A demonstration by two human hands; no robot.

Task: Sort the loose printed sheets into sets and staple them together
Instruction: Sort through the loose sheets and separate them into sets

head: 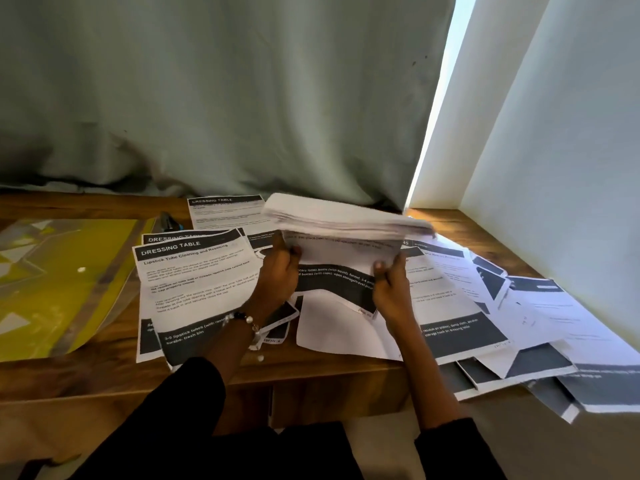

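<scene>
A thick stack of printed sheets (pixel 346 220) is held up above the middle of the wooden table (pixel 104 372), and its top part bends away from the person and looks blurred. The left hand (pixel 280 271) grips the stack at its lower left edge, with the fingers curled round the paper, and the right hand (pixel 389 282) pinches the lower right edge between the thumb and the fingers. Under the stack, one sheet with a dark band (pixel 332 289) hangs down and curls over the papers on the table. At 9 o'clock from the hands lies a small pile of sheets with the title "DRESSING TABLE" (pixel 194 271), and one more such sheet (pixel 225 211) lies at 11 o'clock, near the curtain (pixel 207 91). At 3 o'clock many loose sheets (pixel 502 306) are spread in an untidy way, overlapping each other, and some of them hang over the front edge of the table. Far at 9 o'clock a yellow plastic folder (pixel 62 278) lies flat on the table. A small dark and blue object (pixel 169 221) lies between the folder and the far sheet; what it is cannot be told. The left wrist carries a bracelet with beads (pixel 247 322).
</scene>
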